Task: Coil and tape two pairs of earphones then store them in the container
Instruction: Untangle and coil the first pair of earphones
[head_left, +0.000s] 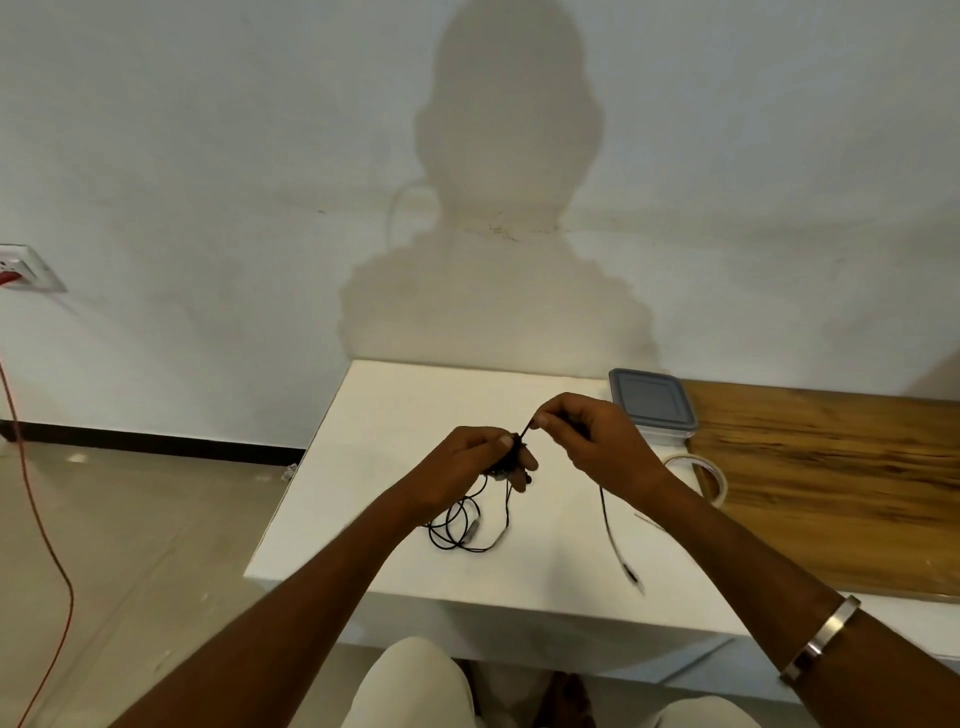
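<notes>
— Where do we find the earphones (511, 457)?

— Above the middle of the white surface (363, 493), bunched as a small dark coil in the left hand (475, 457), whose grip is closed around it, thumb on top, we judge so the turns cannot spring loose.

— And the right hand (587, 436)?

— Its grip is a narrow pinch on the free cable (608, 525) just beside the coil, held taut; the loose end trails down under the wrist to the plug (636, 577) lying on the surface. That tension, we think, keeps each new turn tight.

— The black loops below the left hand?

— A slack tangle of cord (457, 525) resting on the surface. We cannot tell whether it belongs to the same pair or is the second one waiting.

— What else is set out?

— The tape roll (714, 480) lies just right of the right wrist, near enough to reach when the coil is done. The container (652, 402) sits behind it with its grey lid on, at the seam with the wooden board (831, 483), so storing looks some way off.
</notes>
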